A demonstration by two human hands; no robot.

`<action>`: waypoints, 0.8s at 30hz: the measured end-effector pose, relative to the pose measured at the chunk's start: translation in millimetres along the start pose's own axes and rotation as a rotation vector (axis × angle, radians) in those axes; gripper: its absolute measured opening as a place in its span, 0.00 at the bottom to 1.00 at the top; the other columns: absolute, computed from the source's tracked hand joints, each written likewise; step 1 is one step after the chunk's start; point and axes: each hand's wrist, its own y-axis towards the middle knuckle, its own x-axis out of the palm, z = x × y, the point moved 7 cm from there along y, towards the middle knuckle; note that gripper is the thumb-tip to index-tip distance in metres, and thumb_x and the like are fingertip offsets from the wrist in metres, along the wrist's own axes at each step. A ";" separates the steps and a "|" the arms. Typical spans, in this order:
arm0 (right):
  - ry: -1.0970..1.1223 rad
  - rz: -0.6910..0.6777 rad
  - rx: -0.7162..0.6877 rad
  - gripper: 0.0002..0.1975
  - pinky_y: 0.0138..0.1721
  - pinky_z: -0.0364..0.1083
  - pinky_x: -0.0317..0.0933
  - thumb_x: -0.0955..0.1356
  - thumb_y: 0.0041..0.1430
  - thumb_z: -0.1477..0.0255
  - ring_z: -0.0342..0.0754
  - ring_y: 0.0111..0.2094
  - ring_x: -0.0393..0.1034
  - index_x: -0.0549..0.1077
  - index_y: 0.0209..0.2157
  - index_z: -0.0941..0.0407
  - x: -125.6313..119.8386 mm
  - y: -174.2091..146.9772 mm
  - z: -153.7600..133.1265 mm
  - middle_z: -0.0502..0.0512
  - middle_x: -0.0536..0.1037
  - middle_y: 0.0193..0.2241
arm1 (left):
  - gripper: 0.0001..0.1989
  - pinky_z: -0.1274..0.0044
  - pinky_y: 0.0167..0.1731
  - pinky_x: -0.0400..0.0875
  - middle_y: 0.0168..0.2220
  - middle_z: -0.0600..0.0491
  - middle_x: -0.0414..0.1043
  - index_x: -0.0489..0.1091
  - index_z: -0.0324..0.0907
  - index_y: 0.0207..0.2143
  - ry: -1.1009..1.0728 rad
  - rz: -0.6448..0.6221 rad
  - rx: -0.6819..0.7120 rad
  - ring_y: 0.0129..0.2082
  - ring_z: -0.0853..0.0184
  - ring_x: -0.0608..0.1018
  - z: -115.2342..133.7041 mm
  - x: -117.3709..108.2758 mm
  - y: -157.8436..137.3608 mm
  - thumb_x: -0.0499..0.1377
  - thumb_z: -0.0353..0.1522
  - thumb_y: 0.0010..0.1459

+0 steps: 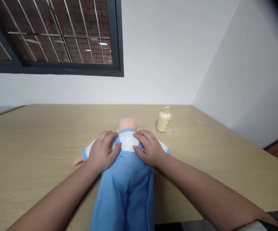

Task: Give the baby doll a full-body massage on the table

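Observation:
A baby doll (126, 170) in blue overalls and a white top with blue trim lies on the table. Its bald head points away from me, with no face showing, and its legs run out of the bottom of the view. My left hand (105, 150) rests on the left of the doll's upper body, fingers laid along the shoulder and thumb apart. On the other side, my right hand (149, 148) lies the same way. Both hands are open, touching the cloth. The doll's arms stretch outward, partly hidden behind my hands.
A cream pump bottle (163, 121) stands beyond my right hand, with a small pale bit (174, 131) beside it. A thin pale strand (199, 120) lies farther right. The wooden table (32, 144) meets a white wall (165, 54) with a barred window (57, 32).

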 end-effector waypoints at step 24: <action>0.272 -0.489 0.545 0.48 0.47 0.55 0.64 0.64 0.60 0.44 0.61 0.49 0.72 0.45 0.70 0.55 8.4 -10.6 26.3 0.67 0.75 0.50 | 0.23 0.71 0.41 0.70 0.42 0.53 0.76 0.69 0.45 0.46 -0.339 -0.365 -0.397 0.44 0.55 0.77 -20.2 10.1 -8.8 0.57 0.53 0.59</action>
